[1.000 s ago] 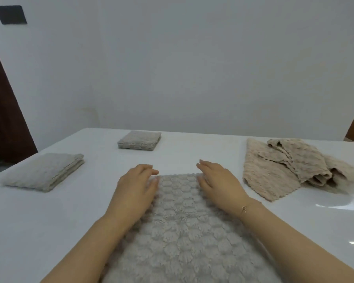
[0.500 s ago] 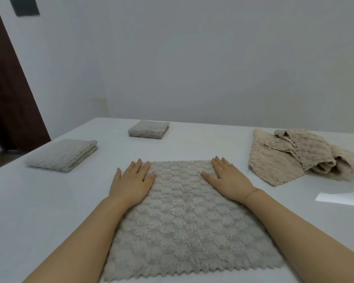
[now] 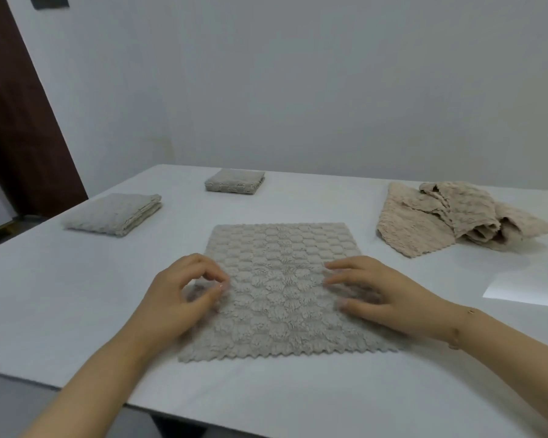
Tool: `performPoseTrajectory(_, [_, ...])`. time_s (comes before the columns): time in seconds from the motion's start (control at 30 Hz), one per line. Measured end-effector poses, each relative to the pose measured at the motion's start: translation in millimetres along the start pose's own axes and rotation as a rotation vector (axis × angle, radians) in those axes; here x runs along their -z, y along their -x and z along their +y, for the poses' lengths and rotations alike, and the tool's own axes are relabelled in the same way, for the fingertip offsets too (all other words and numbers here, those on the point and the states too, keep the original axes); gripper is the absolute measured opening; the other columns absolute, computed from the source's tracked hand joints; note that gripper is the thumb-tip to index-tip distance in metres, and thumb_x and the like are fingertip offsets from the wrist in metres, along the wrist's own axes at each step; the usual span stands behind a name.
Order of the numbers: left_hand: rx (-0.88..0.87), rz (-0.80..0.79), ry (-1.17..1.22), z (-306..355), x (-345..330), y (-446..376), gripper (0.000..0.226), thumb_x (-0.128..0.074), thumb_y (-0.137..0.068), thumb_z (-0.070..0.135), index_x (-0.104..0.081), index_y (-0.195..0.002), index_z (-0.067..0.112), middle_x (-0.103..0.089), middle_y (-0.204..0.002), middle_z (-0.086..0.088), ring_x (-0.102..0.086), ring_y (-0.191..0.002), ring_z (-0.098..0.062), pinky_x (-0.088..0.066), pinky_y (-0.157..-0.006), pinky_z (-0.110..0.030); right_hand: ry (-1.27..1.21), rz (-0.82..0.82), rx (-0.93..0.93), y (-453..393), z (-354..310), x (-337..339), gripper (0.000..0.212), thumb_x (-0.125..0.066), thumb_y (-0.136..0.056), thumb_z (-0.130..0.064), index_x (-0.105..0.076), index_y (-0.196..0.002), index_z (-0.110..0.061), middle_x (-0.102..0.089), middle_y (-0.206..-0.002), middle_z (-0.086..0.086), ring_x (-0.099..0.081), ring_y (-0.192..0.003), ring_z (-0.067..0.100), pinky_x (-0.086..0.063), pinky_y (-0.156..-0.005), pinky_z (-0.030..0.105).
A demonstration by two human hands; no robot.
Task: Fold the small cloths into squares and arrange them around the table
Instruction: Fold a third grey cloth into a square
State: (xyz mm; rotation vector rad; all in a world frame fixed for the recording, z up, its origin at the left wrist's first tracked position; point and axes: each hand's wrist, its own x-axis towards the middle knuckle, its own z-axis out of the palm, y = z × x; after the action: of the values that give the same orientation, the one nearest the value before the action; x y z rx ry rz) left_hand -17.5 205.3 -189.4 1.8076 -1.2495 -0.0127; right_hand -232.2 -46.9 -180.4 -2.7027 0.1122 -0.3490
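A grey cloth lies spread flat on the white desk in front of me. My left hand rests at its left edge, thumb and curled fingers nearly meeting; I cannot tell whether they pinch the fabric. My right hand lies on its right side, fingers loosely spread. Two folded grey cloths sit far left; beige cloths are heaped right. No writing shows anywhere.

flat cloth: grey, scalloped | pile: beige | table: white
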Motion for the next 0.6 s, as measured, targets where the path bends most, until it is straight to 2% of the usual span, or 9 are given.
performPoseTrajectory(0.07, [-0.015,-0.073,0.016,5.3,5.4,15.5,0.015,-0.066,-0.075,0.042,-0.07,-0.079,0.028,-0.065,-0.097,0.007,-0.062,-0.097,-0.012,-0.042,-0.086,-0.015,-0.067,0.037,0.039,18.7,-5.6,0.2,0.037,-0.062,-0.084,-0.047,-0.064,-0.117,-0.031,-0.051,-0.132,-0.017,-0.043,-0.127,0.001,-0.034,-0.105,0.016])
performPoseTrajectory(0.13, [-0.017,-0.158,0.033,7.5,8.3,26.9,0.017,-0.067,-0.073,0.043,-0.072,-0.079,0.028,-0.066,-0.1,0.008,-0.062,-0.101,-0.011,-0.044,-0.09,-0.016,-0.181,0.058,0.028,33.8,-8.9,0.2,0.035,-0.069,-0.079,-0.045,-0.068,-0.111,-0.031,-0.057,-0.126,-0.017,-0.049,-0.123,0.005,-0.036,-0.103,0.016])
performPoseTrajectory(0.23, [0.031,-0.287,0.142,8.7,12.6,36.0,0.028,-0.073,-0.069,0.043,-0.072,-0.093,0.027,-0.067,-0.11,0.009,-0.059,-0.112,-0.008,-0.042,-0.096,-0.015,-0.398,-0.028,-0.025,48.2,-8.7,-1.4,0.036,-0.078,-0.073,-0.038,-0.07,-0.109,-0.034,-0.058,-0.127,-0.018,-0.05,-0.124,0.004,-0.035,-0.105,0.017])
performPoseTrajectory(0.3, [0.053,-0.34,0.139,7.5,13.9,37.3,0.033,-0.075,-0.067,0.046,-0.072,-0.096,0.03,-0.065,-0.115,0.013,-0.056,-0.116,-0.006,-0.04,-0.098,-0.014,-0.412,-0.052,-0.041,51.3,-6.7,-2.9,0.039,-0.08,-0.071,-0.035,-0.069,-0.108,-0.037,-0.057,-0.129,-0.021,-0.047,-0.126,0.0,-0.033,-0.106,0.015])
performPoseTrajectory(0.43, [0.067,-0.319,0.085,4.3,10.7,38.7,0.031,-0.076,-0.063,0.051,-0.075,-0.088,0.032,-0.065,-0.113,0.015,-0.057,-0.114,-0.005,-0.041,-0.098,-0.019,-0.389,-0.031,-0.062,51.0,-5.9,-3.6,0.037,-0.08,-0.071,-0.034,-0.069,-0.107,-0.037,-0.057,-0.127,-0.023,-0.047,-0.125,-0.003,-0.032,-0.106,0.014])
performPoseTrajectory(0.6, [0.095,-0.227,0.082,5.1,7.5,41.6,0.044,-0.069,-0.06,0.071,-0.076,-0.08,0.032,-0.068,-0.106,0.016,-0.06,-0.107,-0.002,-0.044,-0.092,-0.015,-0.246,0.11,0.013,51.4,-3.3,-10.5,0.029,-0.07,-0.078,-0.043,-0.072,-0.103,-0.028,-0.065,-0.118,-0.019,-0.058,-0.114,0.0,-0.044,-0.098,0.019])
